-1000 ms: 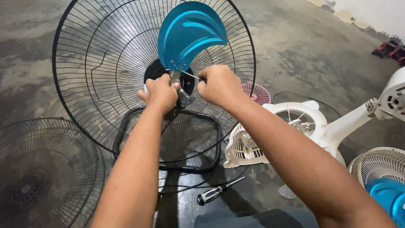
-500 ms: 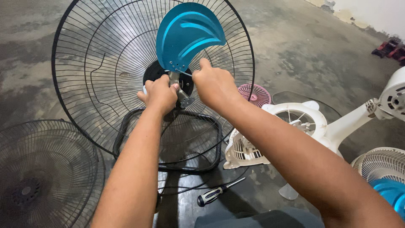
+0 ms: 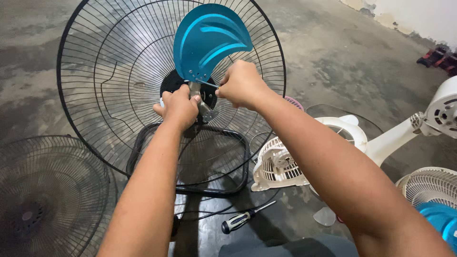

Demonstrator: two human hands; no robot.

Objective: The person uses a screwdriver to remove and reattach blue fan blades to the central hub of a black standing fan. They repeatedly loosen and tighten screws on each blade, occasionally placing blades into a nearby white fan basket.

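Both hands have shifted little in the past second, the right hand (image 3: 240, 84) drawing a touch closer to the blade (image 3: 209, 40), which has tipped slightly. The left hand (image 3: 178, 107) is curled tight around the metal hub (image 3: 205, 110) at the centre of the black rear guard (image 3: 119, 62), fingers closed and steadying it. The right hand's fingers are pinched shut on a thin tool (image 3: 208, 84), its tip set against the foot of the blue blade where that meets the hub; what kind of tool it is cannot be told. The blade stands upright above the hub, in front of the guard's upper half. By the look of it, the step in hand is work on a fastener at the blade's root, whether tightening or loosening is not clear. The next move likely calls for a firm hold on the hub so the blade does not swing while the tool turns. On the concrete floor (image 3: 333, 62), a screwdriver (image 3: 243, 219) lies near its bottom edge beside a black cable, a second guard (image 3: 43, 195) rests at the bottom left corner, and white fan parts (image 3: 281, 162) sit toward the right edge.
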